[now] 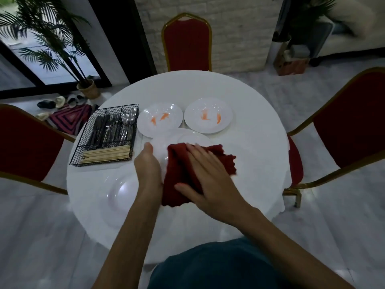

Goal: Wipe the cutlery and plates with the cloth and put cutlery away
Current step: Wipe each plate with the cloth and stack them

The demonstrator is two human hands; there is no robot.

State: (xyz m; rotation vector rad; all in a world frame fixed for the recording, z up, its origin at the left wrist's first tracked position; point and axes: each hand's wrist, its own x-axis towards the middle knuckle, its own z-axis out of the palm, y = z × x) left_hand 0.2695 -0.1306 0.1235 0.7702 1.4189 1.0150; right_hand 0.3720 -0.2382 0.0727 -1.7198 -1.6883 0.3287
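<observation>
A dark red cloth (183, 163) lies over a white plate (164, 142) at the table's middle. My right hand (208, 178) presses flat on the cloth with straight fingers. My left hand (149, 170) holds the plate's left rim, thumb up along the edge. Two white plates with orange smears stand behind: one (160, 119) to the left, one (208, 115) to the right. Another white plate (123, 195) lies at the near left. A black wire caddy (104, 136) holds knives, forks, spoons and chopsticks.
The round white table (250, 174) has red chairs with gold frames at the far side (187, 42), at the left (27, 142) and at the right (350, 130). A potted palm (87, 88), shoes and a striped mat are on the floor at the left.
</observation>
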